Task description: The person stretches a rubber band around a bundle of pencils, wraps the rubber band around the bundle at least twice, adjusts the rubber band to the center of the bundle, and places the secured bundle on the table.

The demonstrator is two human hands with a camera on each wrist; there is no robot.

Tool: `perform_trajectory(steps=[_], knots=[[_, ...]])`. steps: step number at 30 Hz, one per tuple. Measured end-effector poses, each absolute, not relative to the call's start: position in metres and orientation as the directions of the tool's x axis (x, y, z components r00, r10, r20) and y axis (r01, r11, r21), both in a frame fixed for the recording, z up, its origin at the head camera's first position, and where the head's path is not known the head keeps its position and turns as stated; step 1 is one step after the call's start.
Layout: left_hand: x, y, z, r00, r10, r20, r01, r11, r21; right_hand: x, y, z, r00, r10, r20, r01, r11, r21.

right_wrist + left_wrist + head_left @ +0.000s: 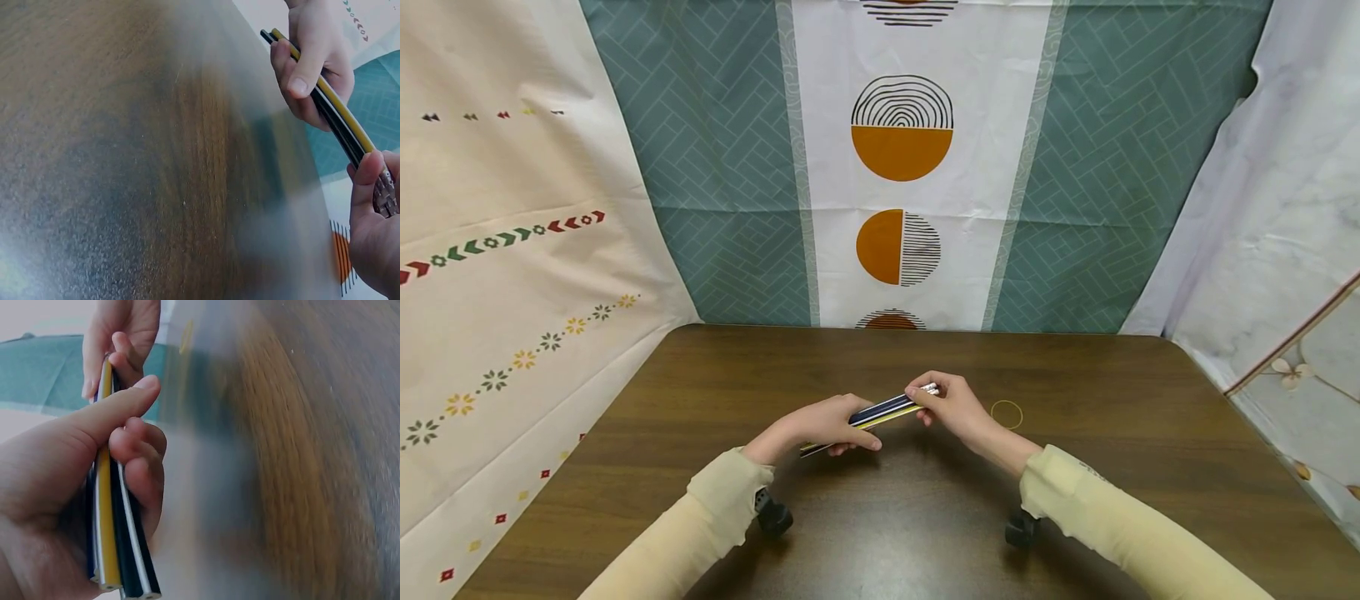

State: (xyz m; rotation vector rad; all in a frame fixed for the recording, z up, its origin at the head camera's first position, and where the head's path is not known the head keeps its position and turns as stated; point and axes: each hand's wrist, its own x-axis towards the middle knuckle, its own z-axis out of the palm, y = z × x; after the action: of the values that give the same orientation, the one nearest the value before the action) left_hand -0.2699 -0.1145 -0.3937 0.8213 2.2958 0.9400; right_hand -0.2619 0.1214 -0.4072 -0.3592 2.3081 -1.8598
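Note:
A bundle of several pencils (886, 410), dark blue, black, white and yellow, slants above the table between both hands. My left hand (832, 421) grips its lower left part, thumb across the near side; in the left wrist view the flat pencil ends (111, 586) stick out below the palm. At the other end, my right hand (951, 408) pinches the bundle between thumb and fingers. Silvery ferrules (384, 194) show beside that palm in the right wrist view. A thin yellow rubber band (1007, 414) lies on the table just right of the right hand.
The brown wooden table (1075, 375) has rounded far corners. Behind it hangs a teal and white patterned cloth (722, 167). Cream cloth (535, 275) borders the left side and pale marbled cloth (1285, 233) the right.

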Motion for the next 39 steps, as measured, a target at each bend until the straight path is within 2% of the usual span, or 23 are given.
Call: perform_trajectory(steps=[8, 17, 21, 28, 39], knots=[[-0.27, -0.101, -0.395, -0.669, 0.719, -0.187, 0.286, 0.482, 0.828, -0.261, 0.13, -0.407, -0.961, -0.275, 0.039, -0.096, 0.196, -0.976], [-0.26, -0.078, -0.394, -0.706, 0.698, -0.123, 0.238, 0.397, 0.886, -0.256, 0.145, -0.401, -0.974, -0.196, 0.11, -0.155, 0.229, -0.961], [-0.255, -0.069, -0.395, -0.742, 0.665, -0.083, 0.267, 0.407, 0.874, -0.252, 0.146, -0.399, -0.979, -0.128, 0.156, -0.182, 0.228, -0.956], [-0.253, -0.061, -0.399, -0.777, 0.629, -0.032, 0.337, 0.458, 0.823, -0.246, 0.146, -0.399, -0.97, -0.051, 0.237, -0.24, 0.327, -0.914], [-0.249, -0.058, -0.401, -0.774, 0.631, -0.051, 0.332, 0.473, 0.816, -0.232, 0.143, -0.401, -0.959, -0.122, 0.257, -0.284, 0.329, -0.901]])
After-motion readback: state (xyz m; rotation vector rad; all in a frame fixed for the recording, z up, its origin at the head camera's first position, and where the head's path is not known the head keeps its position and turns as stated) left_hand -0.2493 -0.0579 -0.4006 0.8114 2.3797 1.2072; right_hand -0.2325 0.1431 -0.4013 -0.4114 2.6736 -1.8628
